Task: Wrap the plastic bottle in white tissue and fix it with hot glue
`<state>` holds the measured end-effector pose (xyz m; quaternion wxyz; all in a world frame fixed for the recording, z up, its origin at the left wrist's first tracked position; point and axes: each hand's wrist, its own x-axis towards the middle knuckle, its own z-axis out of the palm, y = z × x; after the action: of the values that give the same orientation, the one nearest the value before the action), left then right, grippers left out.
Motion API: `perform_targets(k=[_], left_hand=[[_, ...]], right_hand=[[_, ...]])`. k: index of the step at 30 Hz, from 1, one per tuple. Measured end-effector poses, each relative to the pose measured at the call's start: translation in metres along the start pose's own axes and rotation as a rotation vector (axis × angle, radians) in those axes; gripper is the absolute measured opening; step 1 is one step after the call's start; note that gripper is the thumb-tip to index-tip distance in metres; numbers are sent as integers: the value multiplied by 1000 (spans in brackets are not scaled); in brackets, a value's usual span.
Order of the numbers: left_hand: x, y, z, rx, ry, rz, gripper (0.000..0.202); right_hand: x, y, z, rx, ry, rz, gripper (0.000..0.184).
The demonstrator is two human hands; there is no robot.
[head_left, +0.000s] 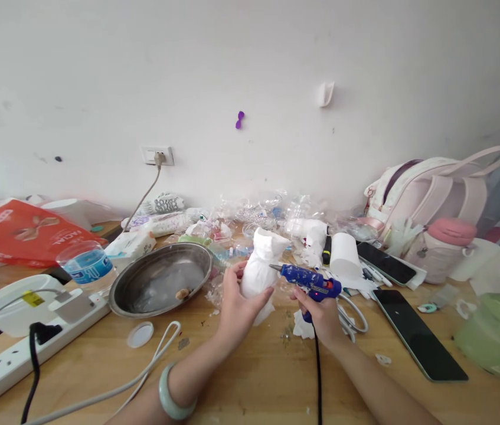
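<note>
My left hand point(241, 300) is wrapped round the lower part of a white paper-covered figure point(262, 265), shaped like a small vase with a flared top, holding it upright above the table. My right hand point(320, 313) grips the handle of a blue hot glue gun point(305, 278), whose black cord runs down toward me. The gun's metal nozzle points left and reaches close to the figure's right side; whether it touches I cannot tell. What lies under the left fingers and behind the figure is hidden.
A metal bowl point(161, 280) stands left of my hands, beside a white power strip point(37, 345). To the right lie a dark phone point(420, 335), a paper roll point(345, 255) and a green container point(493, 336). Crumpled plastic wrap point(258, 209) lines the wall.
</note>
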<state>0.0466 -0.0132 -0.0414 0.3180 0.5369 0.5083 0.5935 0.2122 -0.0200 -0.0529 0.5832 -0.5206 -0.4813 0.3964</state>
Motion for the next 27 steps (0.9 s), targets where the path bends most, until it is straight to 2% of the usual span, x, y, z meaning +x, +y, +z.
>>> perform_targets(k=[5,9,12,15,19,27], left_hand=[[13,3,-6,-438,-63,-146,58],[23,7,-13,-687,-107,-210,49],[26,9,-15,-742,-95,-224,44],[26,9,-16,-756,-81,-210,45],[25,7,-16,-750,-110,-153,48],[23,6,-16,-759,-122,-90,49]], right_hand=[[1,-6,-4,8,4,-25,33],[0,-12,-5,-49,-75,-62,24],[0,-13,-6,-86,-106,-129,16],[0,-13,-6,-140,-137,-180,18],[1,-13,-7,-191,-215,-174,19],[1,-18,-7,-236,-250,-137,16]])
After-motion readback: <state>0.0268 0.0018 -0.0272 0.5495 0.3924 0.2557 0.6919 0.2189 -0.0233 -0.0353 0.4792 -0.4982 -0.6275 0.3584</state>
